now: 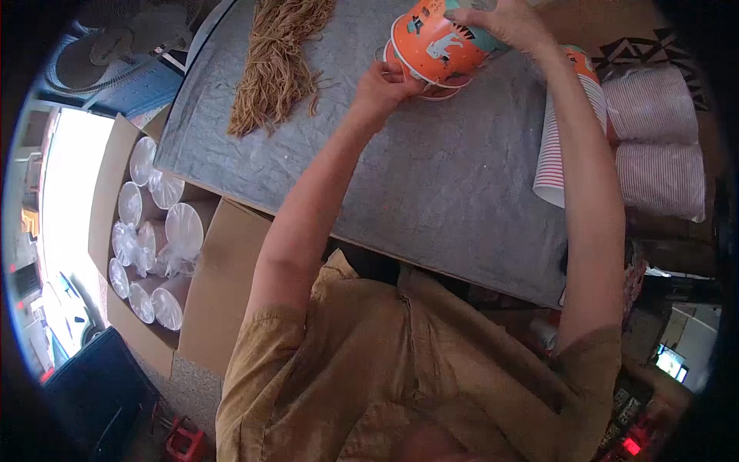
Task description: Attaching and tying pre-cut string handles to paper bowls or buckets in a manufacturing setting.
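Note:
At the far edge of the view, my two hands are on an orange printed paper bucket (440, 48) that is tilted over the table. My left hand (387, 87) is closed at its near left side, fingers at the rim. My right hand (504, 27) reaches over from the right and grips its upper side, thumb along the wall. Just beneath it shows the rim of a second orange bucket (445, 96), mostly hidden. A nested stack of paper buckets (550, 165) with red-striped rims lies by my right forearm, which partly covers it.
A bundle of tan twine (273, 73) lies on the grey-covered table (431, 185). Plastic-wrapped stacks (654, 138) stand at the right. Left of the table, an open cardboard box (231, 285) holds several wrapped stacks (185, 227). A fan (112, 50) is at the far left.

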The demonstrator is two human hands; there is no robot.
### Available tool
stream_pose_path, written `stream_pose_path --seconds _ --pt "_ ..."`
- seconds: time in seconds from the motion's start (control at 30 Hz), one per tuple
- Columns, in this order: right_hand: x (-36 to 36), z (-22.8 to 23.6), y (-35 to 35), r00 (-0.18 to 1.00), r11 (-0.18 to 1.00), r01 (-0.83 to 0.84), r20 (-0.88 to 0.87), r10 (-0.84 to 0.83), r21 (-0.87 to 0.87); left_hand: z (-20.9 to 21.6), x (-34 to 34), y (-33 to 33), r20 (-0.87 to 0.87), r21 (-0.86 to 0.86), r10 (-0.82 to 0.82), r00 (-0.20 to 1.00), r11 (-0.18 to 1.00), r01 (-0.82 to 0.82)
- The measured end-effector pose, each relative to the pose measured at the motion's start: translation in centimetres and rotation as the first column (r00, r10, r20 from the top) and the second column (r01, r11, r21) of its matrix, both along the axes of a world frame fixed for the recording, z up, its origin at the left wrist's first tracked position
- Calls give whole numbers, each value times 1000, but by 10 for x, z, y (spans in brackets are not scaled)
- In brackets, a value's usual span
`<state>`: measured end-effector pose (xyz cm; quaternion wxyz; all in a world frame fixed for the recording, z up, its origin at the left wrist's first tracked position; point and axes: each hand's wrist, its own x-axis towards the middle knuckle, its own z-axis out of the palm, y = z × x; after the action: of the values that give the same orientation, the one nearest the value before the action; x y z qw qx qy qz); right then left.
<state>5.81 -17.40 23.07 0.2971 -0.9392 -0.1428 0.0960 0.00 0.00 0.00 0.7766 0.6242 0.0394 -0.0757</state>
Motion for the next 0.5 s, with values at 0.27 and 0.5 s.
stream_pose_path --seconds 0.27,0.5 --pt "-3 -14 3 991 995 35 129 -23 -89 5 -10 5 -2 0 54 999 999 -54" --pt "1 -32 7 977 971 82 209 -35 -223 -14 -3 4 87 20 222 971 974 -224"
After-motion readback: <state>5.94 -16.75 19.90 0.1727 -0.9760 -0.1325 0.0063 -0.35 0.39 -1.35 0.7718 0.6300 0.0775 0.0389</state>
